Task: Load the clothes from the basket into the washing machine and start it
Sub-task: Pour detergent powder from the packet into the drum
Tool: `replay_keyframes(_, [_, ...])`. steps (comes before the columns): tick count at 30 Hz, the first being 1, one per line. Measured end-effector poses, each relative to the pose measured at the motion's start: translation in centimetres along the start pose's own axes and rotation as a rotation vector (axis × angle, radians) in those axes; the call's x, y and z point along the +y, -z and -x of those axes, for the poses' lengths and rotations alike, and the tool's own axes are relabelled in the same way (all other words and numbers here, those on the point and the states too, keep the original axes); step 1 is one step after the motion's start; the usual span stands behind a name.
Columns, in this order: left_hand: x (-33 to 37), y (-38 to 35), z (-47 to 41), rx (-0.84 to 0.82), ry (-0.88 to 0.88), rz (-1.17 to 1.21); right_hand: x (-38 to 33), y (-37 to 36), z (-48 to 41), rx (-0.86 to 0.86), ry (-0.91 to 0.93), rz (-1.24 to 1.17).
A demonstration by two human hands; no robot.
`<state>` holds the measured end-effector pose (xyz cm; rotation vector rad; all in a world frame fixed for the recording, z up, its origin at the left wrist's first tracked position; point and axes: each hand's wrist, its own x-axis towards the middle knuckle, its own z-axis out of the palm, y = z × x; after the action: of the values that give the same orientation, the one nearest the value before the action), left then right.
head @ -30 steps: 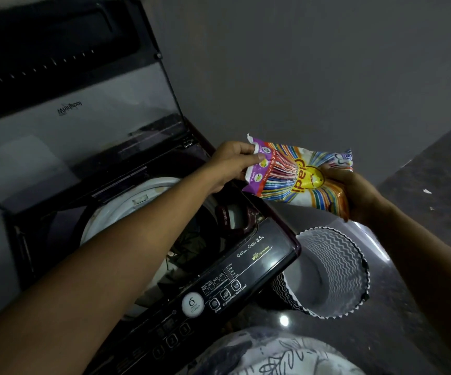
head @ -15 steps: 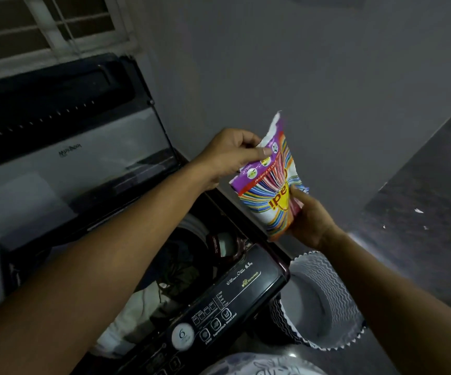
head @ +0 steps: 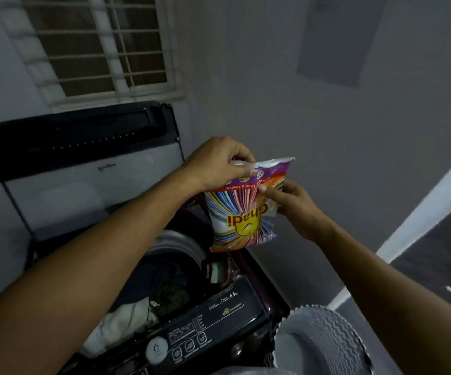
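Fingers [head: 241, 169] of my left hand [head: 216, 161] now pinch the packet's [head: 243, 209] torn mouth, right hand [head: 294, 207] steadying it upright over the washer [head: 219, 320], clothes [head: 137, 312] seemingly loaded, detergent next.

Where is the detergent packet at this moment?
In the head view, the detergent packet sits mid-frame, held by the left hand at its top and the right hand at its side, above the open washing machine.

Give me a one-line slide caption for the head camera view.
Both hands, left hand and right hand, hold a colourful detergent packet above the open, clothes-filled washing machine.
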<state>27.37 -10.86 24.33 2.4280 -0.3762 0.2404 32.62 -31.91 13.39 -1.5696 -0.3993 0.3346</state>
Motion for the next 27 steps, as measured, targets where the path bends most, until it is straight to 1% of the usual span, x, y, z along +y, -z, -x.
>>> replay_keyframes(3, [0.9, 0.8, 1.0, 0.097, 0.052, 0.006, -2.0, -0.6, -0.2, -0.092, 0.008, -0.136])
replay_keyframes(7, [1.7, 0.6, 3.2, 0.27, 0.137, 0.083, -3.7, -1.1, 0.3, -0.132, 0.053, -0.189])
replay_keyframes(8, [1.8, 0.4, 4.0, 0.325, 0.156, 0.133, -4.0, -1.1, 0.5, -0.147, 0.066, -0.193])
replay_keyframes(12, [1.6, -1.3, 8.4, 0.58, 0.221, 0.464, -4.8, -1.2, 1.0, -0.226, 0.108, -0.238])
replay_keyframes(15, [1.6, -3.3, 13.0, 0.713, 0.352, 0.598, -5.1, -1.7, 1.3, -0.31, 0.101, -0.271])
replay_keyframes(18, [2.2, -5.5, 17.7, 0.777, 0.509, 0.614, -5.5, -3.2, 2.3, -0.406, 0.091, -0.278])
replay_keyframes(21, [3.5, -6.8, 21.8, 0.809, 0.582, 0.628, -5.9, -5.9, 4.0, -0.486, 0.068, -0.284])
replay_keyframes(24, [5.0, -6.8, 25.8, 0.865, 0.639, 0.588, -6.2, -9.2, 6.6, -0.575, 0.032, -0.304])
replay_keyframes(27, [6.8, -6.5, 30.2, 1.001, 0.668, 0.564, -6.4, -12.8, 9.7, -0.667, -0.016, -0.351])
